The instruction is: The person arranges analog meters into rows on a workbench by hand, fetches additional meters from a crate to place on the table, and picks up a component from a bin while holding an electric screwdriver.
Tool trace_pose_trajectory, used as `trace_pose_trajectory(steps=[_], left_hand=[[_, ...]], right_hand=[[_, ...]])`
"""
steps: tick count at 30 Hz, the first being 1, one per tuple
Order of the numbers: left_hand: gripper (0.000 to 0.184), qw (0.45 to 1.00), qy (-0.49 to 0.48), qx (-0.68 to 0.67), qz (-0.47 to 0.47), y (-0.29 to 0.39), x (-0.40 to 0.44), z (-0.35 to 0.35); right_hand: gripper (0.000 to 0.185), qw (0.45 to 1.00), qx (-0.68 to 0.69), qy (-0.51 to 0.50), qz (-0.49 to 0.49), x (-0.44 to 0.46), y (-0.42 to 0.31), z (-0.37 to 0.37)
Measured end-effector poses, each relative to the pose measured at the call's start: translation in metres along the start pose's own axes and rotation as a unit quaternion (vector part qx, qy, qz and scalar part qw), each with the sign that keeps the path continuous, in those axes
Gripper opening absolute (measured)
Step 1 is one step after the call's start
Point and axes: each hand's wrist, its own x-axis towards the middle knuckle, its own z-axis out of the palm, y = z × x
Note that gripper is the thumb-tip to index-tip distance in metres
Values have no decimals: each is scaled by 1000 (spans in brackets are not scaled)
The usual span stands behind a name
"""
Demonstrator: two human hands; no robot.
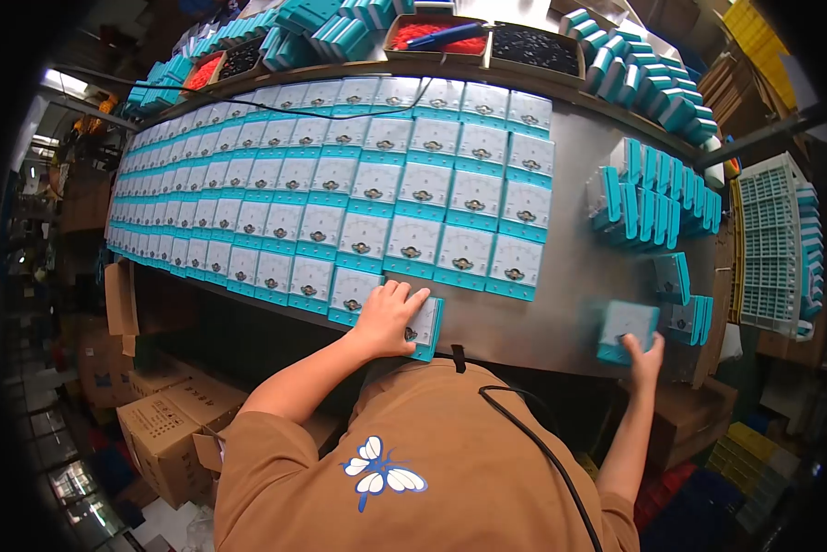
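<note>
Altogether, five rows of flat teal-and-white rectangular boxes (413, 190) cover the grey metal table (574, 212). The left hand (390, 317) curls over at least one box (424, 329) at the near edge; the right hand (645, 357) grips another, blurred box (628, 329).

The box (629, 324) in the right hand (643, 355) is blurred, its print unreadable.

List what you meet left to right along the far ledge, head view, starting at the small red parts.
Small red parts, small black parts, larger red batch, larger black batch, teal-and-white pile.
</note>
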Motion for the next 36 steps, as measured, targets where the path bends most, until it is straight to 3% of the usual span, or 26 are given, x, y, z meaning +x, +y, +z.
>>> trace_pose_trajectory(steps=[2,4,10,13,15,18,21,26,29,32,36], left_hand=[[90,1000,9,14,-9,-19,-4,16],[90,998,54,22,-7,-32,-3,33],[97,997,77,7,3,-51,0,45],[101,994,99,-12,39,-53,-3,43],[94,989,97,-40,103,-51,-7,40],[88,977,73,-59,192,-43,-3,45],[87,972,46,-60,224,-32,6,53],[90,953,27,-22,300,-15,31,70],[84,952,57,47,297,-22,29,74],[83,957,64,31,280,-40,17,77],[82,965,37,10,258,-50,8,65]], right_hand=[[76,979,129,-144,55,-61,-45,58],[74,935,256,-220,113,-99,-53,124],[64,866,382,-274,168,-146,-69,260],[52,886,373,-224,158,-153,-80,244],[42,881,406,-186,157,-153,-76,223],[43,915,371,-87,134,-149,-61,202],[43,898,374,-146,178,-132,-50,201],[44,899,367,-172,169,-124,-50,201],[41,895,388,-148,165,-126,-46,180],[38,938,277,-101,182,-132,-49,152],[48,980,153,-89,88,-118,-4,189]])
